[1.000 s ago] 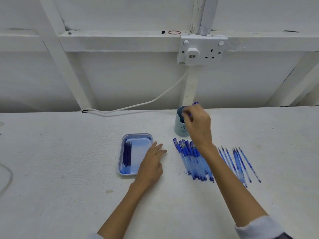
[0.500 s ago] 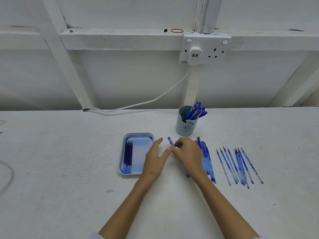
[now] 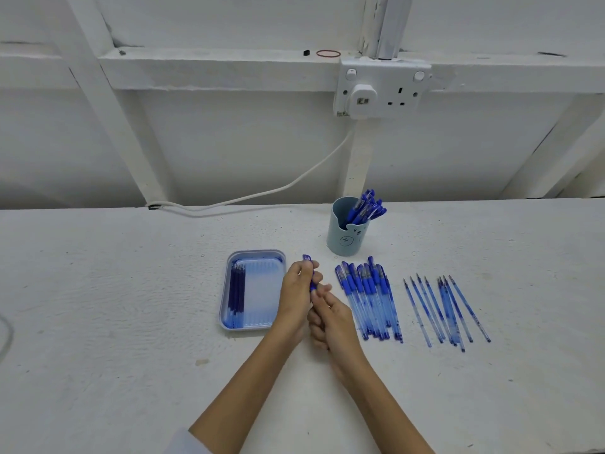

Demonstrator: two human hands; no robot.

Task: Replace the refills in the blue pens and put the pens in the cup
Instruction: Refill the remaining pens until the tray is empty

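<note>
Blue pen (image 3: pixel 307 260), one, held just front-left of the cup (image 3: pixel 343 240): left hand (image 3: pixel 296 296) curled round its cap end, right hand (image 3: pixel 334 322) fingers curled on the lower barrel. One cup, with a bunch of pens (image 3: pixel 366 208) inside, count unclear. Front of cup: row of pens (image 3: pixel 366 299), roughly eight, overlapping. Front-right of cup: about eight loose refills (image 3: pixel 445 309). Left of cup: one tray (image 3: pixel 255 257) with about four dark refills (image 3: pixel 237 290). White rough table (image 3: pixel 131 290); white wall behind the cup with one double socket (image 3: pixel 379 93) and one cable (image 3: pixel 262 193).
</note>
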